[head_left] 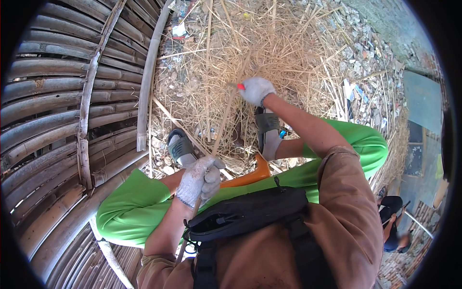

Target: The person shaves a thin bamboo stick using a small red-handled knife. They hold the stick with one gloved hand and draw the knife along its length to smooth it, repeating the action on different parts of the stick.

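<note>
My left hand, in a pale work glove, is closed around a long thin bamboo strip. The strip slants up and away toward my right hand, and its lower end runs back beside my left forearm. Farther out, my right hand, gloved too, is closed on a small tool with a red handle. The tool's far part points left, close to the strip's upper end. It is too blurred to tell its kind or whether it touches the strip.
Straw-like shavings cover the ground around my sandals. A bamboo slat wall stands at left. An orange plastic seat shows between my legs. A black bag hangs at my front. Another person is at far right.
</note>
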Tool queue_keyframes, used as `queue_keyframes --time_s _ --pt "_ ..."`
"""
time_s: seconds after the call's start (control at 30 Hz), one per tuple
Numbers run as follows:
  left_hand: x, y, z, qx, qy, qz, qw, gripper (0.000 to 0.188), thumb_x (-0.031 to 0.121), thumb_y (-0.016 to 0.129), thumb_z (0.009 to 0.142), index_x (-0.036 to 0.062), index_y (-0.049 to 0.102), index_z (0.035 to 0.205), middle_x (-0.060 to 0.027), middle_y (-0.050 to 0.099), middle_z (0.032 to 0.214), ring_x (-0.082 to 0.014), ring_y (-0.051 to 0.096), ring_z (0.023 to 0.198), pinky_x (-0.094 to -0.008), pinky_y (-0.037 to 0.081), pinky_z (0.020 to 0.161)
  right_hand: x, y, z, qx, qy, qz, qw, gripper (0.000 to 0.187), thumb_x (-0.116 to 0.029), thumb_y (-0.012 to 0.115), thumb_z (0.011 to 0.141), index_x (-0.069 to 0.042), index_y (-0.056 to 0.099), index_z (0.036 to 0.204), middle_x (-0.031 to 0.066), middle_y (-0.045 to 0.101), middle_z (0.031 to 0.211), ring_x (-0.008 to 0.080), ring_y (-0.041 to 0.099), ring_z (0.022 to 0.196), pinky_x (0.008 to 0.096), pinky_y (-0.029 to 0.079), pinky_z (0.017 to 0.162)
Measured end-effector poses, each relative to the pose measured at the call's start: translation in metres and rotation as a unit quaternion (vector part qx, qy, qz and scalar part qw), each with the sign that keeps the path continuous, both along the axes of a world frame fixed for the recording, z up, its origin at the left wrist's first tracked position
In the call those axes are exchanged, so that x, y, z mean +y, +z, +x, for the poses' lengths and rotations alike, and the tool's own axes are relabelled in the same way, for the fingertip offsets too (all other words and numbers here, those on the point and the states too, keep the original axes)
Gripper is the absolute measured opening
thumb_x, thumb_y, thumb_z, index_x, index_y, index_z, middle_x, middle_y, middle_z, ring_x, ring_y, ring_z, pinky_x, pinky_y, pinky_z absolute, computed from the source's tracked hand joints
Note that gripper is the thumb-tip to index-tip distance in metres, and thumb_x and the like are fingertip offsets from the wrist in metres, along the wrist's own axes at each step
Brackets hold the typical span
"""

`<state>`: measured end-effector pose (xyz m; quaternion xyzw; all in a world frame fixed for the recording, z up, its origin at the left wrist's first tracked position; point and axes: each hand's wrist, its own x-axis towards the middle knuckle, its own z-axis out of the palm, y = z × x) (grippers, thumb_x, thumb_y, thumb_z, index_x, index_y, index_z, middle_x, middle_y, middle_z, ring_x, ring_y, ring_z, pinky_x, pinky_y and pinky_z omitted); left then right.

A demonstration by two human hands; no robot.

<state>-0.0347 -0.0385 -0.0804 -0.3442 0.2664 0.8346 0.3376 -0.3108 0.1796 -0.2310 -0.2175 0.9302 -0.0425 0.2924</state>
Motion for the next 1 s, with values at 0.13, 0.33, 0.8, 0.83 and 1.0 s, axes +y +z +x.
queue_keyframes --time_s 0.13,0.33,0.8,0.83,1.0 --pt "0.01 0.018 -0.004 0.001 -0.007 -0.04 0.999 0.036 0.035 0.053 0.115 -0.0004 0.061 0.113 0.0035 0.044 0.063 -0.0099 0.038 0.043 -0.0273 0.031 0.038 0.016 -0.014 -0.062 0.024 -0.036 0.033 0.999 0.044 -0.042 0.057 0.1 -0.008 0.082 0.113 0.0211 0.079 0.118 0.0401 0.076 0.111 0.0505 0.06 0.098" --pt "0.01 0.026 -0.015 0.001 -0.036 -0.068 0.997 0.037 0.036 0.056 0.113 -0.0003 0.063 0.112 0.0045 0.046 0.063 -0.0085 0.038 0.044 -0.0259 0.03 0.039 0.045 -0.042 -0.132 0.029 -0.103 0.078 0.991 0.048 -0.043 0.057 0.101 -0.007 0.08 0.124 0.023 0.077 0.127 0.0407 0.075 0.118 0.0504 0.059 0.101" --pt "0.015 0.008 0.004 0.016 -0.033 -0.079 0.996 0.028 0.032 0.062 0.111 0.0045 0.066 0.11 0.005 0.05 0.07 -0.0064 0.043 0.048 -0.0246 0.031 0.04 -0.008 0.128 0.126 -0.111 0.131 -0.041 0.984 0.038 -0.042 0.058 0.103 -0.009 0.078 0.099 0.0178 0.079 0.097 0.0387 0.078 0.095 0.0509 0.062 0.088" --pt "0.016 0.008 0.003 0.016 -0.026 -0.07 0.997 0.025 0.031 0.064 0.111 0.0062 0.066 0.109 0.0053 0.051 0.07 -0.0057 0.044 0.048 -0.0244 0.031 0.04 -0.007 0.13 0.13 -0.094 0.132 -0.043 0.986 0.038 -0.042 0.059 0.102 -0.009 0.078 0.1 0.0177 0.079 0.097 0.0387 0.078 0.094 0.0515 0.062 0.087" --pt "0.019 0.004 0.005 0.014 -0.012 -0.065 0.998 0.026 0.03 0.063 0.112 0.0049 0.066 0.109 0.0051 0.05 0.068 -0.0067 0.043 0.047 -0.0254 0.032 0.039 -0.003 0.124 0.121 -0.04 0.129 -0.037 0.99 0.034 -0.04 0.06 0.102 -0.01 0.075 0.098 0.0173 0.078 0.092 0.0384 0.077 0.089 0.0538 0.062 0.08"
